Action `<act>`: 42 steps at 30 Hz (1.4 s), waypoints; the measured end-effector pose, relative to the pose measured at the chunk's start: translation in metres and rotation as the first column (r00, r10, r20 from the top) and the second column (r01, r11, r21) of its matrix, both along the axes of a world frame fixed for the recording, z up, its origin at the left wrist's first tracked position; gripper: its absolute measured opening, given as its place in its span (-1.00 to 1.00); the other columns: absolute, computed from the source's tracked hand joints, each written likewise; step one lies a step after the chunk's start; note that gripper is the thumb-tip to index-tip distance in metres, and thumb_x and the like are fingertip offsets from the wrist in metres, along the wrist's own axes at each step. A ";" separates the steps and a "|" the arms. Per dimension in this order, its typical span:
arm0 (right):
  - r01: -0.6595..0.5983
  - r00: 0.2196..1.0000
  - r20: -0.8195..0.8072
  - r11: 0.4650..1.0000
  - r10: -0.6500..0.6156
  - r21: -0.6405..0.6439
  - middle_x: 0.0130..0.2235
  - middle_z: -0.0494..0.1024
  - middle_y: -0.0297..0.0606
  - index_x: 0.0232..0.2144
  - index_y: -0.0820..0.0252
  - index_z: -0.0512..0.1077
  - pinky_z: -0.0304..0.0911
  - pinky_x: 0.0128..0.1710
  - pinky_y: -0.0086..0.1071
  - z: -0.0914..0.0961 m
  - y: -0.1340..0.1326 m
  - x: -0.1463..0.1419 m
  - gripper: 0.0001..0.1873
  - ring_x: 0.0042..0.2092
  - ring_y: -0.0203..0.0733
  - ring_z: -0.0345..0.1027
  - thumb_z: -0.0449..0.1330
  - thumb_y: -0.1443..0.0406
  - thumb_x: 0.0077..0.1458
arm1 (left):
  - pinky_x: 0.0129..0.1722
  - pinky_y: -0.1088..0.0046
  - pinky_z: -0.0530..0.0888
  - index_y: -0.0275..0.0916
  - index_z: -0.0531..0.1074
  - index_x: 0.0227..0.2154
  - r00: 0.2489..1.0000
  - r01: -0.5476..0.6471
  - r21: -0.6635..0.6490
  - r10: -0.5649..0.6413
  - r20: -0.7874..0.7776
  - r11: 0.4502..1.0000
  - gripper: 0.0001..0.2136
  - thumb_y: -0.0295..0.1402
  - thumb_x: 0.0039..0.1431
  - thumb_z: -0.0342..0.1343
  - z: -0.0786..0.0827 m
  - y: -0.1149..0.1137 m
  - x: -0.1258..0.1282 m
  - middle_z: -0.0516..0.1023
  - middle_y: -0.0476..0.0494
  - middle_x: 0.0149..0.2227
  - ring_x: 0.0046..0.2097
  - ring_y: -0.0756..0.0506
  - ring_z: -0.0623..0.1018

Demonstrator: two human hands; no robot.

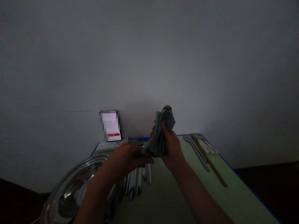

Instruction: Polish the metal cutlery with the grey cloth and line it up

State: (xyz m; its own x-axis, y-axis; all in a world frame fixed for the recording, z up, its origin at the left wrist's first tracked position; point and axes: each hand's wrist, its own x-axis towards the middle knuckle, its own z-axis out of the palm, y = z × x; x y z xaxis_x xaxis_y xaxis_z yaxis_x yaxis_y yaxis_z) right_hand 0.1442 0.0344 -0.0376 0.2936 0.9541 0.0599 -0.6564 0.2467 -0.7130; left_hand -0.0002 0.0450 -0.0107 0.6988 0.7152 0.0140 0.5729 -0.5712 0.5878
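Note:
My right hand [171,146] is closed round a grey checked cloth [161,133], held upright above the green table [168,193]. A shiny metal tip [166,109], likely the bowl of a spoon, pokes out of the cloth's top. My left hand [130,157] reaches in from the left, its fingers pinched at the cloth's lower end, where the handle of the wrapped piece seems to be. Below my left hand lies a row of several metal cutlery pieces [137,180].
A large shiny metal bowl [70,189] sits at the table's left front. A phone [111,126] with a lit screen leans against the wall at the back. Spoons and wooden chopsticks [205,155] lie on the right side. The blue-edged table drops off at right.

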 end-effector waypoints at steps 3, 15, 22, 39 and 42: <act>-0.077 0.944 0.324 0.996 0.059 0.043 -0.51 0.48 -0.36 -0.42 0.21 0.41 0.26 -0.55 -0.46 0.002 -0.004 0.017 -0.71 -0.54 -0.33 0.32 0.17 0.08 -0.02 | -0.46 0.57 0.37 -0.22 0.49 -0.41 0.998 -0.047 0.022 0.046 0.033 0.999 -0.80 -0.24 0.10 0.02 -0.001 0.004 -0.008 0.54 0.02 -0.53 -0.46 0.00 0.52; -0.373 0.020 0.999 0.927 -0.035 0.040 -0.52 0.47 -0.43 -0.39 0.14 0.46 0.10 -0.56 -0.53 0.023 -0.032 0.045 -0.85 -0.53 -0.37 0.24 0.07 0.30 0.08 | -0.40 0.51 0.41 -0.14 0.42 -0.17 0.930 -0.314 0.400 0.194 0.311 0.861 -0.74 -0.18 0.15 -0.02 0.020 -0.021 -0.010 0.56 -0.02 -0.33 -0.43 -0.01 0.50; -0.249 -0.134 0.990 0.968 -0.050 0.015 -0.44 0.53 -0.37 -0.34 0.03 0.47 0.15 -0.49 -0.45 0.024 -0.047 0.067 -0.85 -0.47 -0.27 0.33 0.10 0.23 0.08 | -0.34 0.46 0.42 -0.17 0.47 -0.22 0.819 -0.571 0.415 0.458 0.345 0.708 -0.75 -0.19 0.14 -0.01 0.013 -0.007 -0.018 0.58 -0.04 -0.33 -0.40 -0.04 0.53; -0.255 -0.133 0.991 0.967 -0.020 -0.015 -0.35 0.53 -0.23 -0.33 0.19 0.39 0.19 -0.34 -0.36 0.018 -0.031 0.034 -0.85 -0.34 -0.20 0.36 0.03 0.32 0.08 | -0.49 0.57 0.35 -0.25 0.50 -0.46 0.943 -0.195 0.319 0.088 0.321 0.928 -0.86 -0.33 0.06 0.08 0.015 -0.022 0.000 0.49 -0.01 -0.50 -0.50 0.05 0.43; -0.261 -0.120 0.992 0.965 -0.045 0.012 -0.33 0.53 -0.24 -0.31 0.20 0.38 0.19 -0.32 -0.36 0.017 -0.030 0.031 -0.84 -0.33 -0.22 0.36 0.03 0.28 0.11 | -0.46 0.55 0.36 -0.23 0.50 -0.47 0.927 -0.248 0.372 0.108 0.358 0.895 -0.88 -0.36 0.05 0.08 0.015 -0.019 -0.002 0.52 0.00 -0.50 -0.48 0.03 0.46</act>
State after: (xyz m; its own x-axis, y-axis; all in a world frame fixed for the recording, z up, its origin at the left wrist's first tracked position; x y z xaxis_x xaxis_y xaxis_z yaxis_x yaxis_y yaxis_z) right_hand 0.1749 0.0047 -0.0202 -0.3417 0.8922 0.2953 0.6973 0.4514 -0.5569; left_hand -0.0026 0.0258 0.0042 0.4670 0.7091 0.5283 0.5081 -0.7042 0.4959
